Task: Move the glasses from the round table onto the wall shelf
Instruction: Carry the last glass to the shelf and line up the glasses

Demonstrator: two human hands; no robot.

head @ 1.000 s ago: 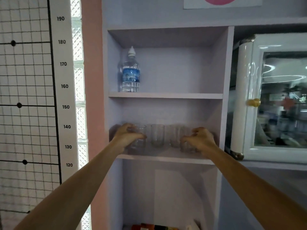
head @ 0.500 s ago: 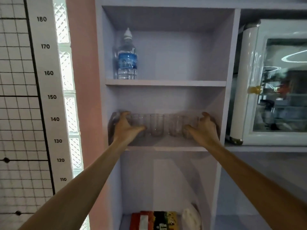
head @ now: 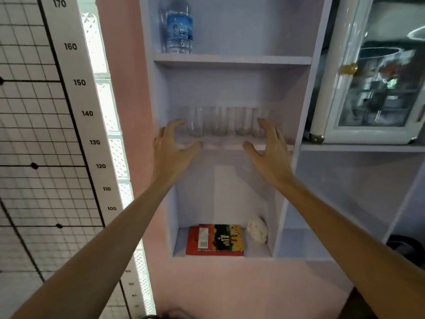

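Left hand (head: 174, 147), right hand (head: 270, 149) withdrew; glasses (head: 218, 122) stand upright.

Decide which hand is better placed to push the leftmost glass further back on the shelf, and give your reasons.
Left, probably. The left hand hovers open just before the leftmost glass; the right hand is at the row's far end.

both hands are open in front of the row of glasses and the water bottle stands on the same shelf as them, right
Not quite. The head view shows the water bottle standing on the upper shelf, above the glasses, not beside them. The rest holds: left hand and right hand are open in front of the row.
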